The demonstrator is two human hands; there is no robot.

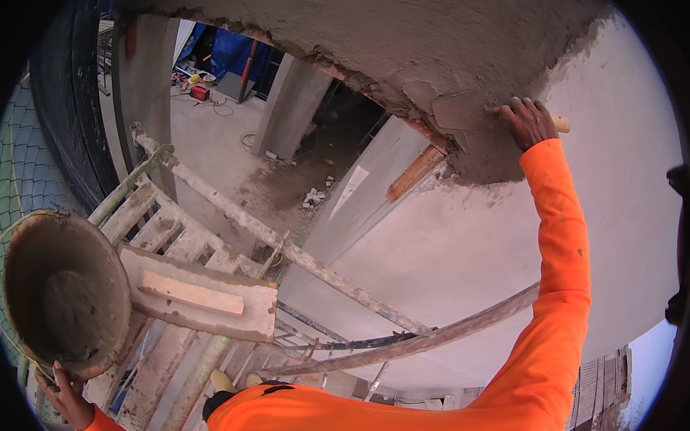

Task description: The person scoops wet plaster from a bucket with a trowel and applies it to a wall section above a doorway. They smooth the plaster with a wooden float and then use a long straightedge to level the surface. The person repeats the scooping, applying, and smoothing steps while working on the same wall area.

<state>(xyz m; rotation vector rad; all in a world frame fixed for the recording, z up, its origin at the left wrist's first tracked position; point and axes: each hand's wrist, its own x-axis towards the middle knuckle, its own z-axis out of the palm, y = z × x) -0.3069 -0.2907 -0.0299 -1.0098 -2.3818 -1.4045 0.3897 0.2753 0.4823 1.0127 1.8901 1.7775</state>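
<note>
Trowel (464, 113), flat and mortar-smeared with a pale wooden handle, lies against the wet grey mortar coat (412, 35) near its lower edge, clasped by the right hand (529, 122); the left hand (68, 400) is at the near rim of a round, mortar-caked bucket (33, 269), its grip unclear.

No text, label, number or sign can be read here. On the orange garment (353, 415), at the near side, there is a small dark mark (278, 389), but I cannot make out any letter in it. The red box (200, 93) on the far floor (211, 139), at the left, appears too small for me to tell whether any writing stands on it.
</note>
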